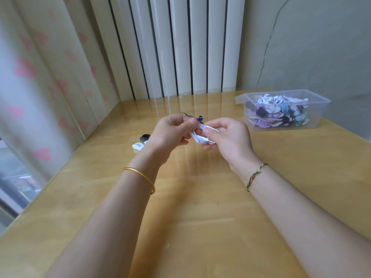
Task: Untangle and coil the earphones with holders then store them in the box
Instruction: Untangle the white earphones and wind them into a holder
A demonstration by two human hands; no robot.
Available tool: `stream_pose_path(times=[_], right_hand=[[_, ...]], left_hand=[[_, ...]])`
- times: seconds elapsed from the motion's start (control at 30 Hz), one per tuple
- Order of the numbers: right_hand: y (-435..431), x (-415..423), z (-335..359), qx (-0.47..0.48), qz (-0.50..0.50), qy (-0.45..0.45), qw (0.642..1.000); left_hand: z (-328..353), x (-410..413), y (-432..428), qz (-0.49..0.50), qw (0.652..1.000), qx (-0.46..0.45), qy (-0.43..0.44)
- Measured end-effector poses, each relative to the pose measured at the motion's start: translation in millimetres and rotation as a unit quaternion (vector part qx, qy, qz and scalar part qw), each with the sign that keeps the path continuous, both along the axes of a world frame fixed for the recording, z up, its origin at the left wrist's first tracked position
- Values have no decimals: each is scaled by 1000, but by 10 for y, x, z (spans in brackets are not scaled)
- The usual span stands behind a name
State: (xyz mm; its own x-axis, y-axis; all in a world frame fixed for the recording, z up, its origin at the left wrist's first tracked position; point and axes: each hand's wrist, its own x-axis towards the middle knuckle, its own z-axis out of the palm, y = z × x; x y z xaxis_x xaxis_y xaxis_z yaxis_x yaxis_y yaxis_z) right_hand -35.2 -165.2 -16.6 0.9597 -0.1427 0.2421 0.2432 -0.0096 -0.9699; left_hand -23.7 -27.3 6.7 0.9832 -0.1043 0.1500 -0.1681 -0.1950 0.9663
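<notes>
Above the glossy wooden table (200,197), well left of the clear box (313,117) of stored earphones, your left hand (170,131) and right hand (226,137) each pinched the coiled white earphones (199,137).

Both hands, left hand (170,131) and right hand (228,137), pinch seemingly coiled white earphones (201,135) above the table (200,217).

table (200,197) near side bare | box (313,119) far right — open top
</notes>
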Motion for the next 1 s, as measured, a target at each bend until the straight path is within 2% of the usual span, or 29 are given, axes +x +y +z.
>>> stream_pose_path(times=[0.07,0.1,0.17,0.2,0.23,0.3,0.47,0.6,0.73,0.8,0.9,1.0], right_hand=[[44,-10,-95,-3,-4,20,1000],[42,-19,-138,-4,-4,30,1000],[16,-33,-196,-10,-4,48,999],[-5,-39,-211,-12,-6,51,999],[-23,-45,-223,-14,-6,52,999],[-43,-58,-233,-17,-4,56,998],[-52,-55,-247,-16,0,63,998],[-48,-77,-248,-16,6,68,998],[-62,-81,-237,-15,11,69,997],[-66,-77,-240,-13,14,71,997],[-115,-60,-210,-6,14,82,996],[-232,-47,-182,-3,12,99,995]], left_hand=[[-67,63,174,70,991,112,-29],[-116,111,262,127,968,210,-53],[-232,168,432,205,887,412,-34],[-285,177,492,213,855,472,-1],[-341,190,534,208,838,503,31],[-423,206,577,200,829,520,51],[-420,249,589,198,776,599,11],[-374,273,640,164,790,591,-1],[-386,209,635,178,774,605,-66],[-373,174,603,183,777,596,-88],[-254,132,433,171,842,506,-81],[-105,109,117,108,917,380,-55]])
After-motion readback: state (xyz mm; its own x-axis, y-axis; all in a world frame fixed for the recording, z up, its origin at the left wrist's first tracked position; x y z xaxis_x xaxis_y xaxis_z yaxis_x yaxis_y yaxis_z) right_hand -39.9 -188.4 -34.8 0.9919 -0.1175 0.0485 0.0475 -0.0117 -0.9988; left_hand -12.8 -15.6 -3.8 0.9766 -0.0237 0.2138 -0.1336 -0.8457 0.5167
